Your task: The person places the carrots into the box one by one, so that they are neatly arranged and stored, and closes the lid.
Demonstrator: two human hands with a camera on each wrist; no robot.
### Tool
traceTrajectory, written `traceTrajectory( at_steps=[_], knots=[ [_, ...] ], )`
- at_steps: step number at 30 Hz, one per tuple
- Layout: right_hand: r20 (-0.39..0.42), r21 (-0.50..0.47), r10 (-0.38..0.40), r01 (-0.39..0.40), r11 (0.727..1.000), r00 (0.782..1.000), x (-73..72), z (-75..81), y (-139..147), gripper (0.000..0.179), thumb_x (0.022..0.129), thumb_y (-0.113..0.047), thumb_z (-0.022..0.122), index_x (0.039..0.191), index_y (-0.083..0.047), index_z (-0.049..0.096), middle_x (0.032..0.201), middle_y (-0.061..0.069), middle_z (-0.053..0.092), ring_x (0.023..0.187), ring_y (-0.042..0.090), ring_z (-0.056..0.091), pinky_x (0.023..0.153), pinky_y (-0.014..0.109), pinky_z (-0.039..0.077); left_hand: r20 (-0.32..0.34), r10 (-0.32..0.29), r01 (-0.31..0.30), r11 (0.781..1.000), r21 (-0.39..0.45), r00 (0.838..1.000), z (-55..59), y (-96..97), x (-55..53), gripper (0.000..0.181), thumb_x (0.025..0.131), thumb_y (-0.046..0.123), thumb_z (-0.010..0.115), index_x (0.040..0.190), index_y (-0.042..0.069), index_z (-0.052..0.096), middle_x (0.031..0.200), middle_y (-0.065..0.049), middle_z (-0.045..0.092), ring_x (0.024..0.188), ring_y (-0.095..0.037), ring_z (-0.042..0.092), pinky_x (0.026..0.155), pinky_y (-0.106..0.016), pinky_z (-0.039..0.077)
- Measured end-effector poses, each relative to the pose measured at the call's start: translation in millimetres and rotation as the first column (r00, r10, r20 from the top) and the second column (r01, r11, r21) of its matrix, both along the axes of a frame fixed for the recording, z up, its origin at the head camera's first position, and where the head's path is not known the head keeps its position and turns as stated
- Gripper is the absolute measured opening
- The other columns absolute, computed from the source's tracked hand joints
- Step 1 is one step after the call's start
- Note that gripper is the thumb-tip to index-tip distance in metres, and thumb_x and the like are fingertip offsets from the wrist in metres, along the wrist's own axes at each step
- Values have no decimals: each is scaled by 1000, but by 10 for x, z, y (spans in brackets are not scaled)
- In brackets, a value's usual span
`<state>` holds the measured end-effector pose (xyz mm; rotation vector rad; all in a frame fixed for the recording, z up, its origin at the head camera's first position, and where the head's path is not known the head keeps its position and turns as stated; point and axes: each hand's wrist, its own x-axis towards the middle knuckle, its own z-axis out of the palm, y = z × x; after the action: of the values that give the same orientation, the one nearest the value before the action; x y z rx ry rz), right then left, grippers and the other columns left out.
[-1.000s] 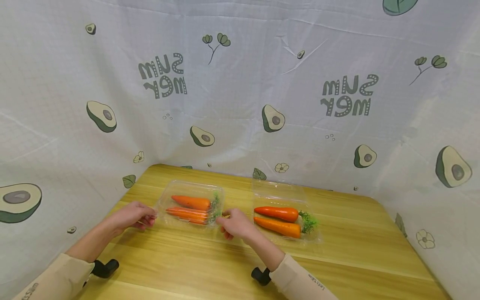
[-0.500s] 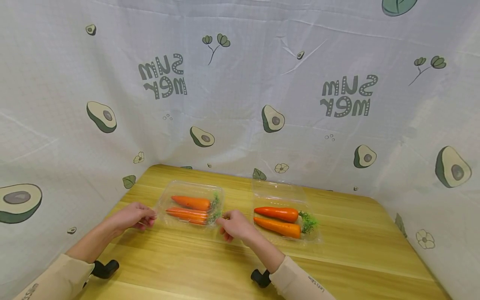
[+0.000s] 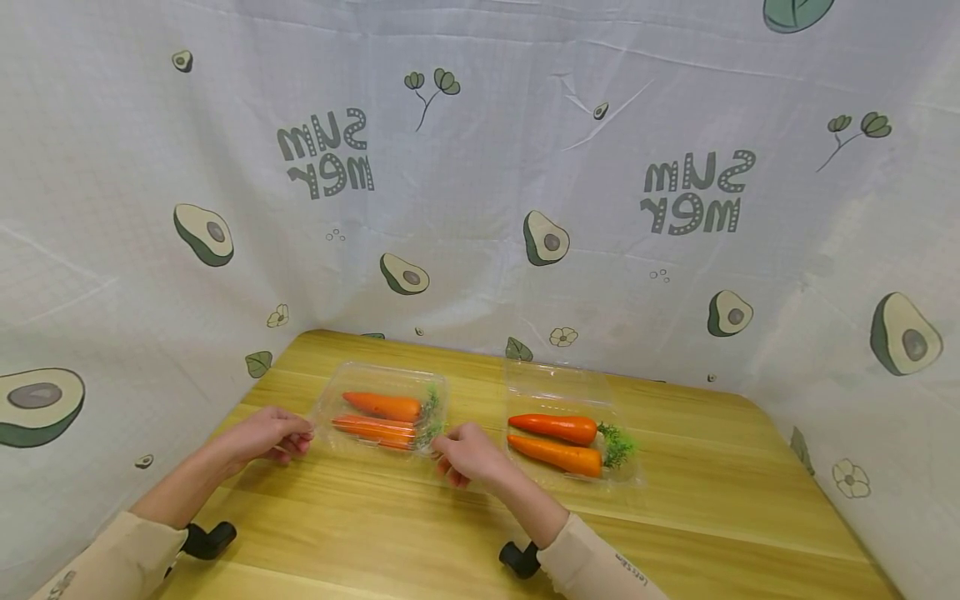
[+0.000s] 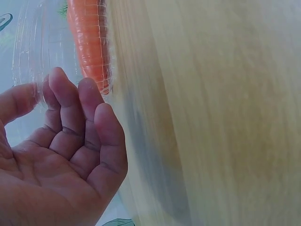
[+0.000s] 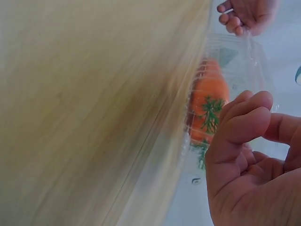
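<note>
A clear plastic clamshell box point(image 3: 322, 412) with its lid down sits at the left of the table. Inside lie an upper carrot point(image 3: 384, 406) and a lower carrot point(image 3: 375, 430), both with green tops. My left hand point(image 3: 273, 433) pinches the box's left front rim between thumb and index finger, the other fingers loosely curled, as the left wrist view shows point(image 4: 70, 136). At the right front corner, my right hand point(image 3: 472, 454) pinches the rim with thumb and index finger. The right wrist view shows carrot point(image 5: 210, 92) through the plastic beyond that hand.
To the right, a second clear box point(image 3: 558, 379) stands with its lid folded back, holding a redder carrot point(image 3: 555, 427) and an orange carrot point(image 3: 558, 454) with green tops. A printed curtain point(image 3: 480, 167) surrounds the wooden table point(image 3: 360, 533) at the back and sides.
My right hand's fingertips have dipped slightly onto the box's right front corner. The left hand, both boxes and the carrots stay where they were.
</note>
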<state>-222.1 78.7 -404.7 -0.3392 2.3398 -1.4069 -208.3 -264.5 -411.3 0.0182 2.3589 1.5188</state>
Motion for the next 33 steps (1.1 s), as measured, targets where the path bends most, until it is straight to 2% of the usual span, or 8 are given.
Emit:
traceTrajectory(
  at_steps=[3,15,22,25,33],
  knots=[
    [32,-37,1,0,999,999,11,-1,-13,30,100,-20,56,97,5,73,64,6,63,41,10,47,43,22,43,-10,-11,11,1000,-2,1000,0,2,8,31,102,24,54,91,-2,68,78,1,65,73,-12,61,65,-27,54],
    [110,-113,8,4,994,994,-3,-41,-24,29,98,-20,60,95,7,72,61,2,58,40,9,44,41,20,41,-13,16,-16,1000,-7,1000,4,35,19,30,101,23,55,91,-2,68,78,0,65,73,-13,62,65,-27,54],
    [110,-131,8,7,991,994,-30,-64,-36,30,98,-18,60,93,10,70,59,0,55,40,8,43,41,20,41,-15,-2,2,1000,-7,1000,14,25,30,31,101,24,54,91,-2,68,78,1,65,73,-13,62,65,-27,54],
    [106,-130,9,5,992,994,-32,-70,-39,31,98,-18,59,92,10,69,59,0,54,40,8,43,41,20,41,-10,8,-8,1000,-5,1000,12,30,28,31,101,24,55,91,-2,68,78,0,65,73,-13,62,65,-27,54],
    [93,-132,4,9,991,996,-25,-83,-45,29,98,-17,60,78,3,65,55,-1,51,39,9,42,41,21,40,-14,7,-7,1000,-3,1000,11,37,24,30,101,23,55,90,-2,68,78,0,65,73,-13,63,65,-27,54]
  ],
)
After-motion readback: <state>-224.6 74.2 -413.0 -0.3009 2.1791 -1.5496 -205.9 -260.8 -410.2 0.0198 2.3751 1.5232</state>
